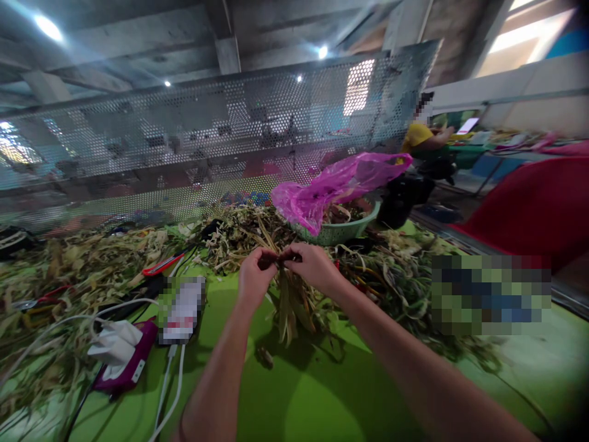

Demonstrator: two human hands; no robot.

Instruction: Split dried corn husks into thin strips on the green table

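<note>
Both my hands meet over the middle of the green table (340, 393), fingers pinched round a bundle of dried leafy plant stems (289, 307). My left hand (256, 275) is closed on the bundle from the left, thumb and fingertips together. My right hand (309, 263) closes on it from the right, fingertips touching those of the left. Long leaves hang below the fingers, while thin stems seem to reach up behind them. A small dry scrap (264, 357) lies on the table below the bundle.
Behind are a plant heap (234, 236), a green basket (340, 232) and a pink plastic bag (340, 181). At left lie a red cutter (163, 264), a phone (183, 310) with cables and a purple power strip (131, 365). A perforated metal screen (193, 147) stands behind; a person in yellow (418, 136) sits beyond.
</note>
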